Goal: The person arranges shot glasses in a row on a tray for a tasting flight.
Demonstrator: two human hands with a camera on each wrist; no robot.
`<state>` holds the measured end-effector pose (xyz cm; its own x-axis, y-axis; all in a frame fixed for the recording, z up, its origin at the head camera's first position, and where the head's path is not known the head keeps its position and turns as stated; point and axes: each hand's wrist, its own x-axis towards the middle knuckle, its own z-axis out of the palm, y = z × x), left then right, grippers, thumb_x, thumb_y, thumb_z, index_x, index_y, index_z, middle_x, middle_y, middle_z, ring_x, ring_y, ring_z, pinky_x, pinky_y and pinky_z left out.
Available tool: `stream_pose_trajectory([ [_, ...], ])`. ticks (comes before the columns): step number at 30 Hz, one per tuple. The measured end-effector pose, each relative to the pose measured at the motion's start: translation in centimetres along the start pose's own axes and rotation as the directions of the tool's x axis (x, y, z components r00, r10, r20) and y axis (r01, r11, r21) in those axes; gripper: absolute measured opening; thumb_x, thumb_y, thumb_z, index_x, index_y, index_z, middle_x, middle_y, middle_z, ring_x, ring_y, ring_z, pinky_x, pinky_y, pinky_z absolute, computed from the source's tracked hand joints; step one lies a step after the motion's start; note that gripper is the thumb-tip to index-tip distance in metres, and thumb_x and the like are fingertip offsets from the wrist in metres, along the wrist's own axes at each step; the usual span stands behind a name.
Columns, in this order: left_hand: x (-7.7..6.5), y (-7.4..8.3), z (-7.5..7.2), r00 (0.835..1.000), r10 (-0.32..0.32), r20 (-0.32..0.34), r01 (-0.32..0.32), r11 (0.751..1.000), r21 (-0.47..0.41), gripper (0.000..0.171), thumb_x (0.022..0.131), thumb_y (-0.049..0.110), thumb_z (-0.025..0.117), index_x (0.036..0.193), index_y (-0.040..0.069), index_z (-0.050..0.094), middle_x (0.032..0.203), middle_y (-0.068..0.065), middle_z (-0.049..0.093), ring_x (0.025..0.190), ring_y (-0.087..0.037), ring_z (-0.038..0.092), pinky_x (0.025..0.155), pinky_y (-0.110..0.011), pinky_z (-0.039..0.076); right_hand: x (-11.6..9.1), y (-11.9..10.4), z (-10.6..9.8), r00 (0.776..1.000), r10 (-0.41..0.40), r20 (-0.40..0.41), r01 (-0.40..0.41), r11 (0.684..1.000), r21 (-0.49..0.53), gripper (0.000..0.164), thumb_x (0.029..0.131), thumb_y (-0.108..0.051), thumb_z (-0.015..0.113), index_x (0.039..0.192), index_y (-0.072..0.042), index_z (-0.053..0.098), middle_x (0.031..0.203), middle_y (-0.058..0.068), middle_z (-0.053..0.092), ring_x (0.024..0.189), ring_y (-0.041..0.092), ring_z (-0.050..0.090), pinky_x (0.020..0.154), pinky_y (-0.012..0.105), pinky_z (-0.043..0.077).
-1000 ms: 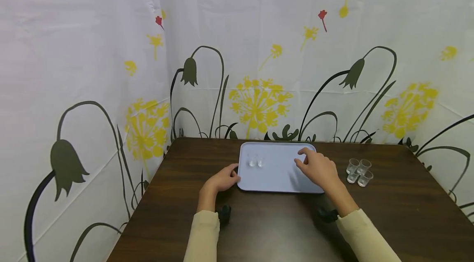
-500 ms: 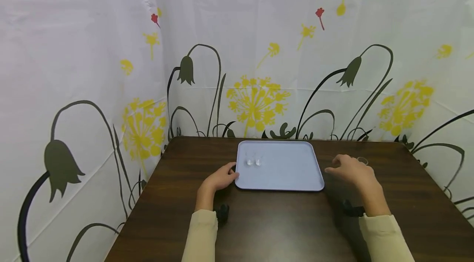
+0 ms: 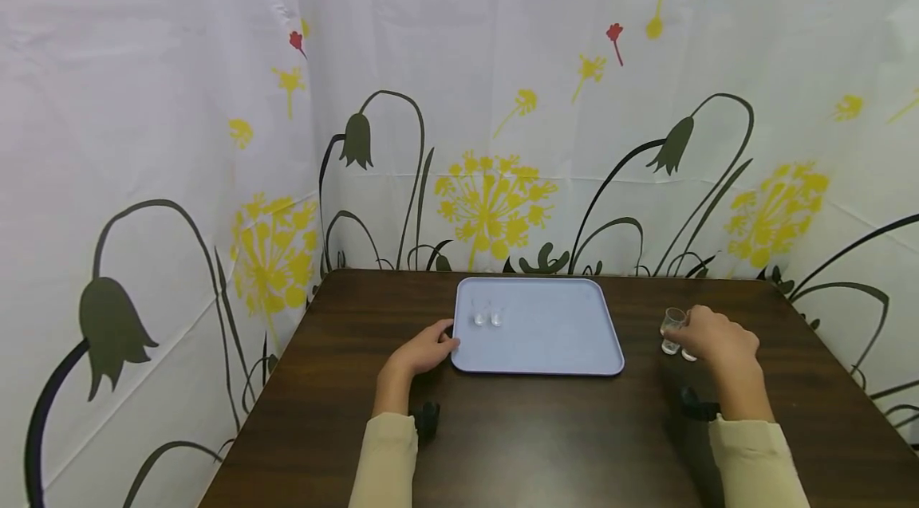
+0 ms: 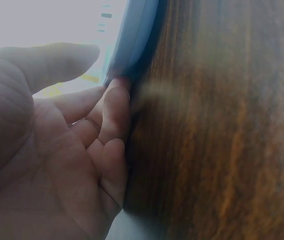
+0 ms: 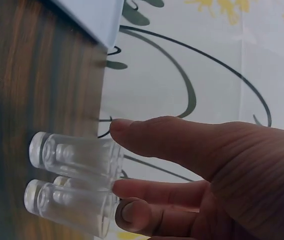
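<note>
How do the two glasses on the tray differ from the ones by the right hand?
The tray glasses stand on the blue tray, untouched; the table glasses stand on bare wood, with the right hand at them. The pair sits near the left hand. All are small, clear, upright.

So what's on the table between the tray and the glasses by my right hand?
Nothing: the head view shows bare dark wood between the tray edge and the glasses at the right hand.

tray [image 3: 553, 340]: pale blue
table [image 3: 546, 444]: dark brown wood grain
shot glasses [image 5: 74, 180]: clear, colourless
curtain [image 3: 179, 93]: white, printed with yellow dandelions, dark olive bellflowers, small red blooms
sleeves [image 3: 384, 464]: cream yellow
</note>
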<state>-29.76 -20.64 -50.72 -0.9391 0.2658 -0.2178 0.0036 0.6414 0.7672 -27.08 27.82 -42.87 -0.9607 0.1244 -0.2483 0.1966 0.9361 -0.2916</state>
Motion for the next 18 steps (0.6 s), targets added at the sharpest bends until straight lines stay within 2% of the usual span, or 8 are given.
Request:
stream_pose_trajectory([
  [2,-0.05,0.01,-0.06,1.0,-0.001,-0.001,0.001,1.0,-0.003,0.061,0.11,0.024,0.057,0.162,-0.002,0.04,0.097,-0.006,0.057,0.079,-0.018,0.049,0.072,-0.031,0.039,0.23,0.15,0.11,1.0,0.004,0.007,-0.004,1.0,0.002,0.047,0.1,-0.052,0.067,0.097,-0.005,0.066,0.096,0.018,0.068,0.091,0.04,0.065,0.083,0.068,0.047],
  [7,-0.12,0.17,-0.15,1.0,0.002,-0.001,-0.002,1.0,-0.003,0.061,0.11,0.025,0.057,0.162,-0.002,0.041,0.097,-0.006,0.056,0.079,-0.018,0.048,0.072,-0.031,0.039,0.66,0.34,0.38,1.0,0.002,-0.001,-0.002,1.0,0.001,0.047,0.099,-0.047,0.067,0.104,0.0,0.065,0.098,0.022,0.068,0.092,0.043,0.064,0.082,0.068,0.046],
  [18,-0.44,0.24,-0.17,1.0,-0.006,0.004,0.006,1.0,-0.007,0.06,0.111,0.024,0.057,0.162,-0.002,0.041,0.096,-0.006,0.056,0.078,-0.018,0.048,0.071,-0.031,0.039,0.91,0.24,0.86,1.0,-0.017,-0.012,0.017,1.0,-0.015,0.044,0.101,-0.044,0.068,0.105,0.0,0.067,0.096,0.02,0.07,0.089,0.042,0.065,0.082,0.069,0.047],
])
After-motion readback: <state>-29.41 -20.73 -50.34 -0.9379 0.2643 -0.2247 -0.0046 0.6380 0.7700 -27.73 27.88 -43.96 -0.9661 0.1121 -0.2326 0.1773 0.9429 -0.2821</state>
